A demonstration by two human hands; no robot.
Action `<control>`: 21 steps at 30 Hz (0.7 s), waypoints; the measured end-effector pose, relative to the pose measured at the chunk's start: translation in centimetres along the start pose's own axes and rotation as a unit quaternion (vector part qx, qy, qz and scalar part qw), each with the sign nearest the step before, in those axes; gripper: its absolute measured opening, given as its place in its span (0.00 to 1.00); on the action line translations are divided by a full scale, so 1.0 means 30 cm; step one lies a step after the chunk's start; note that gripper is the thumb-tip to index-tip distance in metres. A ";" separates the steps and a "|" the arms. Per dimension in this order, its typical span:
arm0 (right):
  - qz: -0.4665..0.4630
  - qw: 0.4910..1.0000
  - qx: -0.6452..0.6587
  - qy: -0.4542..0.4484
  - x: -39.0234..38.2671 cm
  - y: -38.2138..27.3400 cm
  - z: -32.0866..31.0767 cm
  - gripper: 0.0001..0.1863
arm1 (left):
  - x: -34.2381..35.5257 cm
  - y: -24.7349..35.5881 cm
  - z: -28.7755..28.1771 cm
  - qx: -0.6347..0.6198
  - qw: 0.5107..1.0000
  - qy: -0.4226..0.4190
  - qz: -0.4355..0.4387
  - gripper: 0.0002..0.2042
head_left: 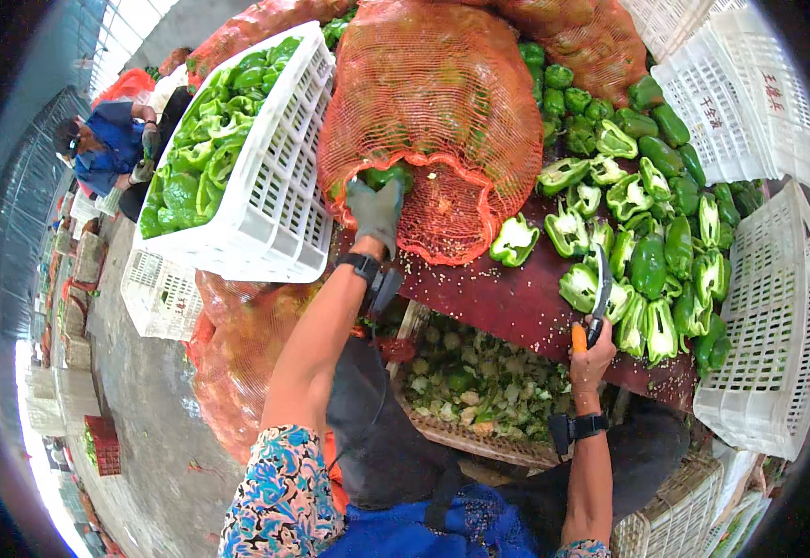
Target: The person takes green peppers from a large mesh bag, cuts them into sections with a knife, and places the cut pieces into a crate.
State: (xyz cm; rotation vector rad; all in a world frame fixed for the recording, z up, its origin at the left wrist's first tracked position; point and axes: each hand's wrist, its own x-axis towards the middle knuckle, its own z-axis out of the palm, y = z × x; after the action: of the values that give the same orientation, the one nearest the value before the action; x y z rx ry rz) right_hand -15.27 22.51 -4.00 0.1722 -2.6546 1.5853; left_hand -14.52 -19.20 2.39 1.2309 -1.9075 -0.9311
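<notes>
Green peppers (648, 266) lie heaped across the right side of the frame, many cut open with pale insides showing and others whole, on a dark red desk (479, 302) sprinkled with small seeds. One halved pepper (515, 241) sits apart from the heap, near the middle of the frame, just beside the mouth of an orange-red mesh sack (424, 84) that fills the upper middle.

At that mouth the left grip (376, 216), in a grey glove, reaches to a whole pepper (387, 175). Its fingers are at the pepper, but I cannot tell whether they are closed around it. The right grip (593, 358), right of the middle, is clenched on the dark handle of a curved knife (602, 284), whose blade points up over the cut peppers; something orange shows by the fingers.

In the upper left, a white crate (279, 200) stands tilted in view, filled with green peppers. Below the desk, at the lower middle, a bin (493, 448) holds pale and green scraps (479, 381). Another white crate (768, 325) stands at the right edge of the heap, with more stacked white crates (712, 102) in the upper right. A second mesh sack (252, 372) bulges at the lower left of the middle. Farther off at the upper left, a co-worker (107, 139) in blue bends forward, beyond a grey floor (145, 391).
</notes>
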 end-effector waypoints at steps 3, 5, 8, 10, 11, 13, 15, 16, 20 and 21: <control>-0.017 1.000 -0.016 0.018 -0.003 0.025 0.007 0.15 | 0.040 0.049 0.086 0.041 0.996 0.003 -0.076 0.43; -0.018 0.999 -0.031 0.031 -0.004 0.039 0.010 0.14 | 0.061 0.038 0.119 0.038 0.996 -0.013 -0.085 0.44; -0.024 0.999 -0.014 0.041 -0.010 0.047 0.013 0.13 | 0.100 0.014 0.127 -0.010 0.998 -0.052 -0.027 0.37; -0.011 0.999 -0.029 0.039 -0.011 0.041 0.012 0.13 | 0.095 0.014 0.106 -0.110 0.987 -0.073 -0.092 0.26; -0.001 0.999 -0.007 0.039 -0.011 0.034 0.011 0.13 | 0.059 0.002 0.068 -0.242 0.951 -0.143 -0.130 0.21; 0.021 0.999 0.036 0.023 -0.009 0.013 0.008 0.14 | -0.021 0.000 -0.021 -0.437 0.834 -0.273 -0.196 0.15; -0.004 0.999 0.018 0.033 -0.001 -0.014 0.004 0.15 | -0.149 -0.003 -0.097 -0.519 0.731 -0.375 -0.236 0.16; 0.047 0.999 0.010 0.019 0.002 -0.028 -0.002 0.15 | -0.213 0.003 -0.116 -0.557 0.682 -0.420 -0.222 0.17; 0.084 0.970 0.225 -0.025 -0.040 -0.081 -0.024 0.09 | -0.464 0.026 -0.118 -0.530 0.721 -0.393 -0.211 0.22; 0.075 0.977 0.198 -0.020 -0.059 -0.091 -0.017 0.08 | -0.520 0.032 -0.101 -0.543 0.715 -0.402 -0.181 0.23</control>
State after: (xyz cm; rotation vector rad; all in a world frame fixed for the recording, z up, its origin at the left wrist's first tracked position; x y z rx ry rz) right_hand -13.22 21.81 -1.55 0.0145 -2.3973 2.1677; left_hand -7.35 -4.97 2.32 0.4138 -1.0976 -2.6123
